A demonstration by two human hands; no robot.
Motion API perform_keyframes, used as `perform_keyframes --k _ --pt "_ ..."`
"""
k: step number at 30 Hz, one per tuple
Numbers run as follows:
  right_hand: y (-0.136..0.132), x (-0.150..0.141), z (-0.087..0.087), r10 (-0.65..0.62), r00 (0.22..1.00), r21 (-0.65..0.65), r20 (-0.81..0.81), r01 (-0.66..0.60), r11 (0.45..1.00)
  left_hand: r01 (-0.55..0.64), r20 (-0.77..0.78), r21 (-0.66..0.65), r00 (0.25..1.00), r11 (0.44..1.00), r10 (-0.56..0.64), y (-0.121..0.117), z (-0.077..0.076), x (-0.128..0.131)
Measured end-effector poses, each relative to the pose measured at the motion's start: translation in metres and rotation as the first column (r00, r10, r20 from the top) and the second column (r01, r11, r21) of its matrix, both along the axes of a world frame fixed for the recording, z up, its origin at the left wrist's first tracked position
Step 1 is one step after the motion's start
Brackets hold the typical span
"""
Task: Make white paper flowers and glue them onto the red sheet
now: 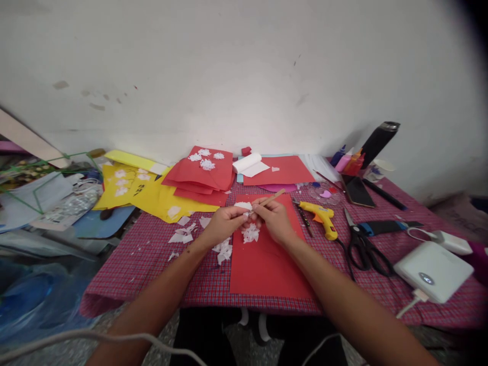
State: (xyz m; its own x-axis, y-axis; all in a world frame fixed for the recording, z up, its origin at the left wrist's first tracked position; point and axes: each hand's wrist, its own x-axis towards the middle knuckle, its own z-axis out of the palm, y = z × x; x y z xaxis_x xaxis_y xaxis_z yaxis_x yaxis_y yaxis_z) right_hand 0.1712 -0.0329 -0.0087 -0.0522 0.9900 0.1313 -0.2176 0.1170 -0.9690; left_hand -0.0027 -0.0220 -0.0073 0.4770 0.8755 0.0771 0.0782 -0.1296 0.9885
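Observation:
Above a red paper sheet (269, 269), my two hands meet with their fingertips close together. My left hand (225, 222) is closed in a pinch on a small white paper piece (246, 214), mostly hidden by the fingers. A thin wooden stick (276, 195) is gripped in my right hand (273, 219), its upper end pointing away to the right. Just below the fingers, a crumpled white paper flower (250, 233) lies on the red sheet. White paper scraps (223, 250) are scattered beside my left forearm.
Red papers (209, 175) with several white paper flowers lie behind, next to yellow papers (156, 195). A white paper roll (248, 163) sits near the wall. To the right are a yellow glue gun (322, 217), black scissors (364, 249), a phone (357, 190) and a white box with a cable (434, 269).

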Motion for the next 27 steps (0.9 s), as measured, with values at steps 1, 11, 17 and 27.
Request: perform_keyframes --k 1,11,17,27 --pt "0.0 0.0 0.0 0.014 1.0 -0.008 -0.013 -0.014 1.0 -0.007 -0.023 0.033 1.0 0.999 0.008 0.0 0.001 0.0" --pt "-0.001 -0.001 0.003 0.024 1.0 -0.002 0.009 -0.024 1.0 -0.05 -0.27 0.441 0.945 0.896 0.186 -0.005 0.008 -0.002" --pt "-0.002 0.001 0.006 0.122 0.992 0.011 0.008 -0.122 0.992 -0.042 -0.192 0.239 0.977 0.97 0.09 -0.007 0.021 -0.005" --pt "-0.003 0.008 0.014 0.087 0.996 0.1 -0.038 -0.082 0.992 -0.087 -0.427 0.248 0.884 0.965 0.19 -0.027 0.037 -0.029"
